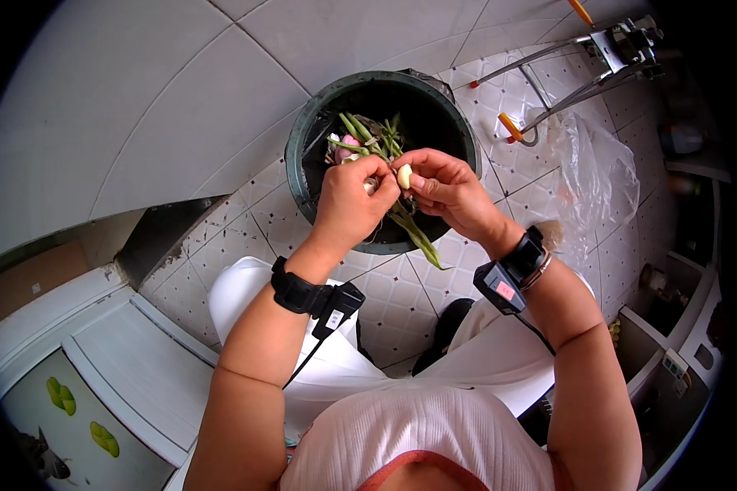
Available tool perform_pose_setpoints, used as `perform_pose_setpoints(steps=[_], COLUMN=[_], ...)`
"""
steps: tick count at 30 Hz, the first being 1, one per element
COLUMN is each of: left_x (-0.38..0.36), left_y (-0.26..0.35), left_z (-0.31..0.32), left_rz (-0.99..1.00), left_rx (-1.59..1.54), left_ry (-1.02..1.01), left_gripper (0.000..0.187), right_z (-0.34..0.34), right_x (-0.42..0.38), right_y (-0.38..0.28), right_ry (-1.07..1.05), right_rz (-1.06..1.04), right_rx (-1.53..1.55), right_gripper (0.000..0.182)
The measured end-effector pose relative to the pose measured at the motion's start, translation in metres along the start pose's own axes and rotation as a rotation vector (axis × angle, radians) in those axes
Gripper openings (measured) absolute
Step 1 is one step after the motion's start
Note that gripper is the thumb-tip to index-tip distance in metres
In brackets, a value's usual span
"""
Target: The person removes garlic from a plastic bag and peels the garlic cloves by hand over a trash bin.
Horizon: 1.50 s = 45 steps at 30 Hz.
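Note:
A peeled-looking, pale garlic clove (404,176) sits between the thumb and fingers of my right hand (454,192). Close beside it, my left hand (348,196) is closed in a pinch, its fingertips near the clove. A whitish piece shows under the left fingers, but I cannot make out what they grip. Both hands are over a dark green bin (296,164). Inside lie green plant scraps (360,131) and a pinkish piece (348,147); a long green leaf (422,237) hangs over the near rim.
A metal folding frame with orange ends (540,114) stands at the upper right. Below it, a clear plastic bag (594,168) lies on the tiled floor (385,307). A white cabinet (131,360) is at the left, and shelving (655,327) is at the right.

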<state>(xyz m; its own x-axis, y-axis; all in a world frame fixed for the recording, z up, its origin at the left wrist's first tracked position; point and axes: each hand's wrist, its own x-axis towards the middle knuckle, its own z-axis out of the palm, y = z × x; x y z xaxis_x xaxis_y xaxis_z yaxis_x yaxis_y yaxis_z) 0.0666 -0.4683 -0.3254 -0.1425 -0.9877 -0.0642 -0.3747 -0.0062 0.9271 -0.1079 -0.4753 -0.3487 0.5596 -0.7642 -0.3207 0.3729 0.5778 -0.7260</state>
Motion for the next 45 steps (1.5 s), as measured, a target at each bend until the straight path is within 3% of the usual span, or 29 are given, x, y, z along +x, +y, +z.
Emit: perform_pose_setpoints(steps=[4,9,19,28,30,33,45], left_x=[-0.001,-0.004,-0.005,-0.005,-0.006,-0.006,0.001], left_y=[-0.004,0.008,-0.005,0.002,0.002,-0.001,-0.002], left_z=[-0.001,-0.001,-0.002,0.004,0.006,0.007,-0.003], left_rz=[0.028,0.031,0.009,0.073,0.202,0.277,0.212], left_rx=[0.073,-0.042,0.013,-0.01,0.231,0.333,0.384], left_ry=[0.036,-0.065,-0.104,0.043,0.075,0.103,0.192], left_gripper=[0.012,0.011,0.01,0.007,0.011,0.013,0.011], right_z=[-0.003,-0.002,-0.001,0.003,0.003,0.0,0.001], right_x=[0.002,0.002,0.001,0.001,0.002,0.003,0.001], right_y=[0.0,0.0,0.008,0.006,0.008,0.009,-0.001], right_ry=[0.007,0.071,0.062,0.092,0.12,0.11,0.104], right_rz=[0.022,0.049,-0.056,-0.018,0.02,0.031,0.104], right_rx=[0.133,0.17,0.015,0.024,0.047,0.058,0.008], right_gripper=[0.017,0.012,0.009,0.013,0.014,0.013,0.019])
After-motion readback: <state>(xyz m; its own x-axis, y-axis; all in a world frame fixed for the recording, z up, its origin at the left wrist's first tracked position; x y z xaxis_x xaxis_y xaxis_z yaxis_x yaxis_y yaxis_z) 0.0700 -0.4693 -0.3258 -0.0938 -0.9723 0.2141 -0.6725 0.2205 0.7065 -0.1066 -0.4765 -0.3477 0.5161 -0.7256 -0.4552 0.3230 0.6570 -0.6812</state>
